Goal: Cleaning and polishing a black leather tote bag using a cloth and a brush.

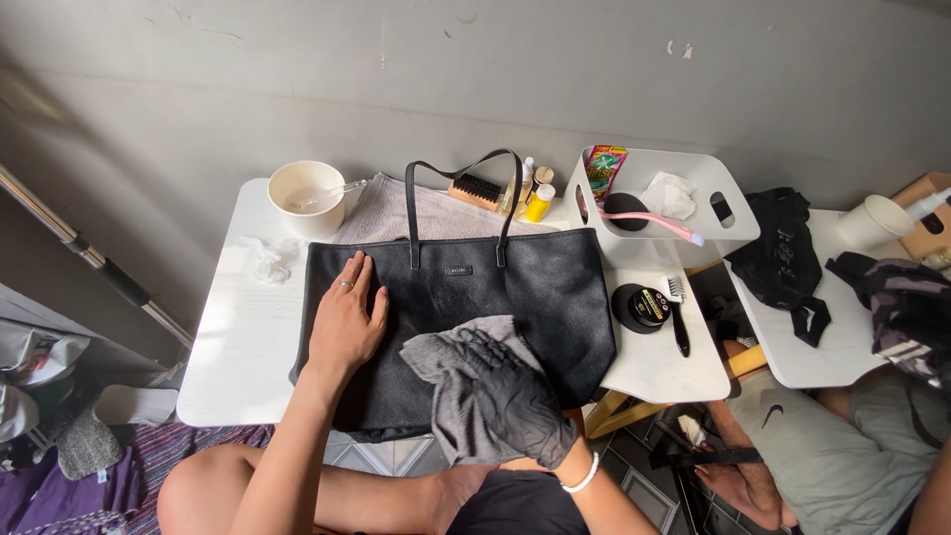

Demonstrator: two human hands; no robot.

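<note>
While the black tote bag (475, 297) lies flat on the white worktop (238, 337), long axis crosswise, the gloved right hand (515, 411) grips a grey cloth (456, 362) at its near edge, the left hand (347, 322) pressing open-palmed left of the cloth.

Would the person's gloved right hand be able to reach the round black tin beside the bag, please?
Probably yes: the right hand, holding a grey cloth, rests on the black bag, and nothing stands between it and the tin.
</note>
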